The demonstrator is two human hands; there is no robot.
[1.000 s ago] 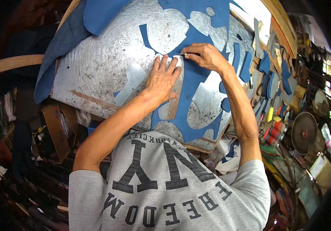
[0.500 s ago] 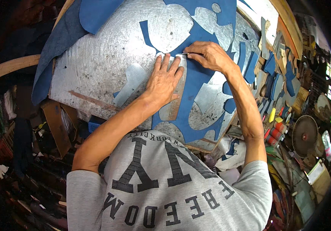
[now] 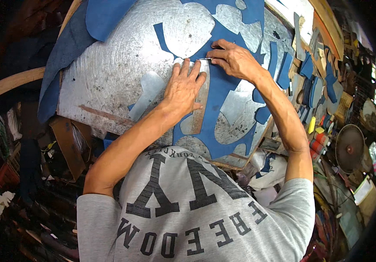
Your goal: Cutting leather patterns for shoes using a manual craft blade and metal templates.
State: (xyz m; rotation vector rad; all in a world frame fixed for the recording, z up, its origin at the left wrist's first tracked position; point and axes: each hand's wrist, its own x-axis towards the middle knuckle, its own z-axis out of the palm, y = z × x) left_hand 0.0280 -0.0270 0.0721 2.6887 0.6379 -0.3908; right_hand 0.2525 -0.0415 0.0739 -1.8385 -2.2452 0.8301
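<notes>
My left hand [image 3: 182, 89] lies flat with its fingers spread, pressing on a long grey-brown template [image 3: 192, 123]. The template rests on a blue leather sheet [image 3: 222, 96] full of cut-out gaps. Between the closed fingers of my right hand [image 3: 236, 61] is a thin metal blade [image 3: 203, 59], which looks like a cutting knife; its handle is hidden by the fingers. The blade's tip is at the template's far end, just beyond my left fingertips. A lighter grey template [image 3: 147, 94] lies to the left of my left hand.
Under the leather is a scratched metal-topped table [image 3: 105, 83]. Blue leather [image 3: 67, 61] hangs over its left edge. Cut blue pieces [image 3: 285, 70] and templates lie along the right side. A fan [image 3: 349, 148] and red bottles [image 3: 317, 148] stand farther right.
My right hand has shifted slightly left and up with the blade, and its index finger is raised more. My left hand keeps pressing the template. The whole view has shifted a little.
</notes>
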